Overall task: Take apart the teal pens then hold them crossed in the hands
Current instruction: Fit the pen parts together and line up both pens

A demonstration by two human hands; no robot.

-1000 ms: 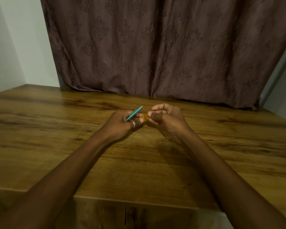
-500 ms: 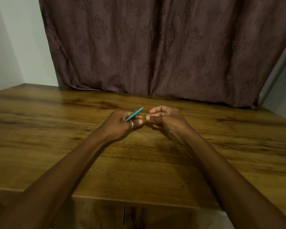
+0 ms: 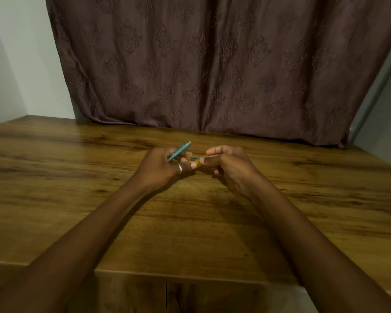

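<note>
Your left hand (image 3: 165, 164) is curled closed around a thin teal plastic pen (image 3: 179, 151). The pen sticks up and away from you, past your fingers. A silver ring (image 3: 180, 168) sits on your thumb. Your right hand (image 3: 227, 164) is half closed, and its finger and thumb pinch a small teal and orange pen piece (image 3: 195, 159). The piece sits in the gap between your two hands. Both hands float just above the middle of the brown wooden bench (image 3: 77, 177). The bench has lots of bare room on both sides. A brown patterned curtain (image 3: 212, 64) hangs at its far edge.
</note>
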